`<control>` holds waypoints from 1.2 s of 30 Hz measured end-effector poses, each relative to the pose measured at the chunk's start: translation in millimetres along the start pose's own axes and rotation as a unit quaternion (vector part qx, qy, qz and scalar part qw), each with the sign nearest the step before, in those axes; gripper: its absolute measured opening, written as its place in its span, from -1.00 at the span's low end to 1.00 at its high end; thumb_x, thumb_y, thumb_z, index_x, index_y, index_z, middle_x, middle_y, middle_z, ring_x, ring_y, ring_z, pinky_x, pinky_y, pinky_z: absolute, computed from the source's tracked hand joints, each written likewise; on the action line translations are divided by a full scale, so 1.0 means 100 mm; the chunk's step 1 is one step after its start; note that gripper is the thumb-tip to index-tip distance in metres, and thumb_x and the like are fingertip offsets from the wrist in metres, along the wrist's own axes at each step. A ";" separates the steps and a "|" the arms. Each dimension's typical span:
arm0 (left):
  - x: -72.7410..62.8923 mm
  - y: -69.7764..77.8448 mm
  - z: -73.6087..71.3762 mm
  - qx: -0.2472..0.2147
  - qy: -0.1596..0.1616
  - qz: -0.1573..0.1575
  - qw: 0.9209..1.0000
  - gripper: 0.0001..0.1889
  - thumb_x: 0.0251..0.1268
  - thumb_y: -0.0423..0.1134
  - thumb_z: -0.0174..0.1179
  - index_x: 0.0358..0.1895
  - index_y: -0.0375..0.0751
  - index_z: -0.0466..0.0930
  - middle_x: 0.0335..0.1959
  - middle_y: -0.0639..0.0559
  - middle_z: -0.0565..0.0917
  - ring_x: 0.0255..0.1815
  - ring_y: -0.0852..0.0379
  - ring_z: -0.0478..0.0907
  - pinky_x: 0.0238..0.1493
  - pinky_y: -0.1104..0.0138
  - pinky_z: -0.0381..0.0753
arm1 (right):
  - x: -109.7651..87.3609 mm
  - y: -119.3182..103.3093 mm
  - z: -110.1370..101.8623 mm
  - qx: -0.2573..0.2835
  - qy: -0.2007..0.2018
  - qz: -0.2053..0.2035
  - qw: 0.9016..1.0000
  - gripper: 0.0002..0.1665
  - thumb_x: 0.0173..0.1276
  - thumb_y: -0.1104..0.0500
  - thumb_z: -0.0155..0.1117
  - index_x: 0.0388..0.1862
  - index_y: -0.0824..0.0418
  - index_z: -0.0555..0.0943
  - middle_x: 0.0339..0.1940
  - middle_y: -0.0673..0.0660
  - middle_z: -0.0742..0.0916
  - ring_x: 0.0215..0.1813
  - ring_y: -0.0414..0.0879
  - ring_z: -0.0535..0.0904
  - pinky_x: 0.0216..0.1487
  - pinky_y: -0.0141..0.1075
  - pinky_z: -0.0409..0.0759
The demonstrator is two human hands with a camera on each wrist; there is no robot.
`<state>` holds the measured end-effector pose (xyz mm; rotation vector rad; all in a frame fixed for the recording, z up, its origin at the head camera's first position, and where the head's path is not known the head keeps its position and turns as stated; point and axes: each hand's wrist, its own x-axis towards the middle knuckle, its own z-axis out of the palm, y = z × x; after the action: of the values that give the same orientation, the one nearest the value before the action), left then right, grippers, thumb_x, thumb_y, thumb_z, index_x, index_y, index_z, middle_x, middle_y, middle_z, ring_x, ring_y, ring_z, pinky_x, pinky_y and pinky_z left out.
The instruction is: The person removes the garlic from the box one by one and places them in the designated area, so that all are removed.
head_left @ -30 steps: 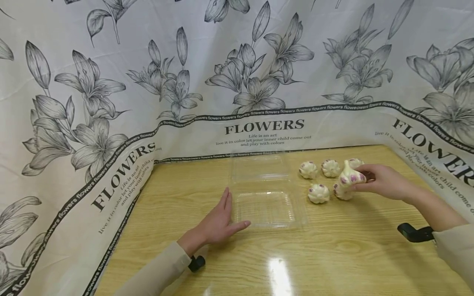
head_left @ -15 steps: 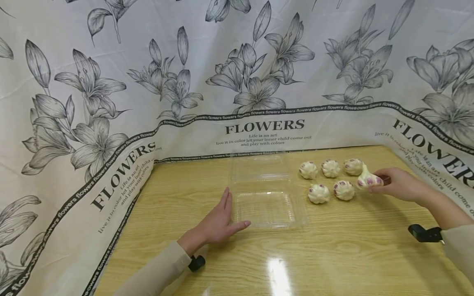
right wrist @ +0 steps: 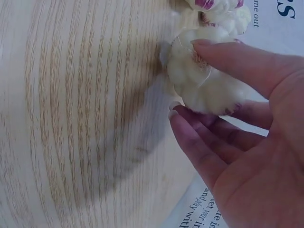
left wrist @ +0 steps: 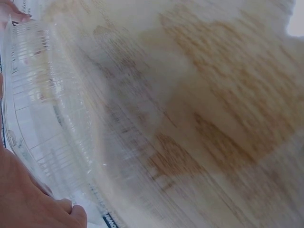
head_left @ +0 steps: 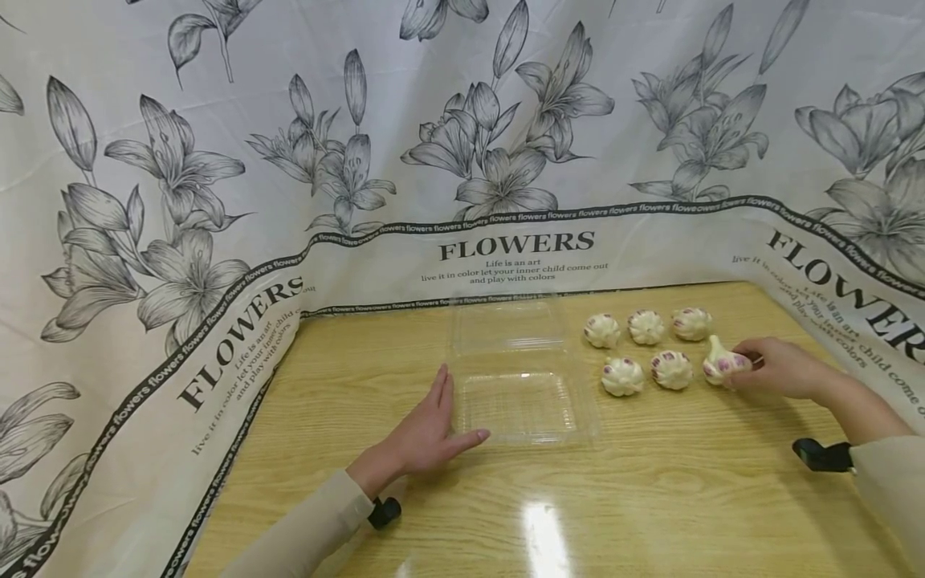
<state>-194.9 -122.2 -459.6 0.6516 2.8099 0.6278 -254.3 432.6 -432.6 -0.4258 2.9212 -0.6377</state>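
Note:
My right hand (head_left: 784, 369) pinches a garlic bulb (head_left: 723, 367) from its right side, close over the table at the right end of the front row. In the right wrist view, the thumb lies across the bulb (right wrist: 190, 83) and fingers curl beneath it; its root side faces the camera. Two more garlic bulbs (head_left: 672, 370) stand left of it, and three (head_left: 645, 327) form the row behind. A clear plastic clamshell box (head_left: 520, 439) lies with its lid (head_left: 506, 327) folded back. Along its left edge rests my left hand (head_left: 415, 445), fingers straight, thumb at the front corner.
The wood-grain table (head_left: 650, 498) carries a glare spot near its front. A white curtain (head_left: 506, 185) printed with flowers and lettering hangs behind and along both sides. Black wrist cameras (head_left: 820, 455) sit on both forearms.
My right hand has carried the garlic bulb from above the front middle bulb to the right, then lowered it to the end of the front row. The left hand and box have stayed put.

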 end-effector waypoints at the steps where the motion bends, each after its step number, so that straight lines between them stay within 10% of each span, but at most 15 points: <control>1: 0.00 0.00 0.00 -0.001 0.000 0.000 1.000 0.24 0.32 0.59 -0.13 0.64 -0.36 -0.38 0.67 -0.20 -0.46 0.62 -0.22 0.03 0.56 0.08 0.23 | 0.00 0.01 0.01 0.005 -0.004 -0.001 1.000 -0.40 0.27 0.15 0.51 0.05 0.62 0.57 -0.11 0.36 0.74 -0.11 0.15 0.67 -0.26 -0.27 0.62; 20: 0.02 -0.01 0.01 -0.001 -0.001 -0.001 1.000 0.24 0.33 0.59 -0.13 0.64 -0.36 -0.39 0.66 -0.14 -0.50 0.63 -0.21 0.02 0.56 0.09 0.21 | 0.03 -0.03 0.04 0.042 -0.019 0.026 0.999 -0.27 0.50 0.16 0.27 0.27 0.77 0.27 0.06 0.68 0.55 0.06 0.51 0.55 -0.10 0.08 0.67; 36: 0.02 -0.01 0.00 -0.006 0.001 0.000 1.000 0.24 0.32 0.60 -0.13 0.64 -0.36 -0.37 0.68 -0.21 -0.44 0.63 -0.20 0.02 0.55 0.07 0.24 | 0.00 0.03 0.05 0.061 -0.022 0.032 0.997 -0.27 0.54 0.19 0.22 0.30 0.78 0.21 0.03 0.73 0.53 -0.11 0.28 0.67 -0.27 -0.11 0.72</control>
<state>-197.1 -121.9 -460.4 0.6484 2.8063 0.6436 -254.2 432.7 -438.6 -0.3260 2.8234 -0.7818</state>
